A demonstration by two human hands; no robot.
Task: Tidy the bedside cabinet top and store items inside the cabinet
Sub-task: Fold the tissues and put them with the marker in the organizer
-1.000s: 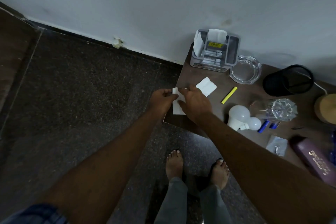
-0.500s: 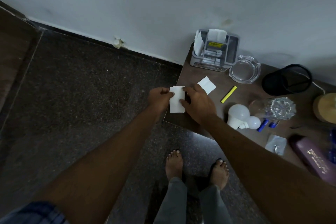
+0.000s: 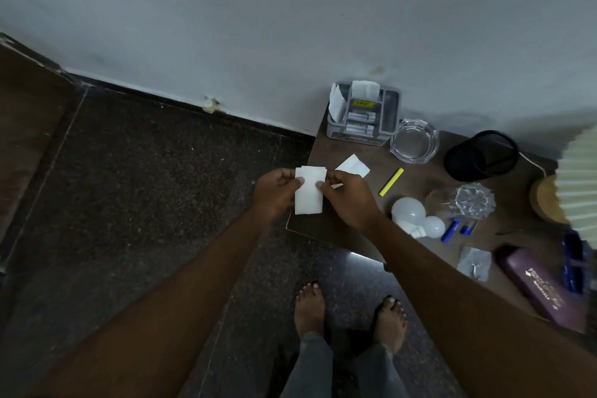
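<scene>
Over the cabinet corner, both hands' grip (image 3: 310, 182) pinches white papers (image 3: 308, 197).

A few white paper sheets (image 3: 308, 195) were held up together over the corner of the surface (image 3: 420, 181); another sheet (image 3: 353, 165) lay flat behind.

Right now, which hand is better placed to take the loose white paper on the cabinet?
Right: the right hand is beside the loose paper; the left hand sits farther, past the held papers.
</scene>
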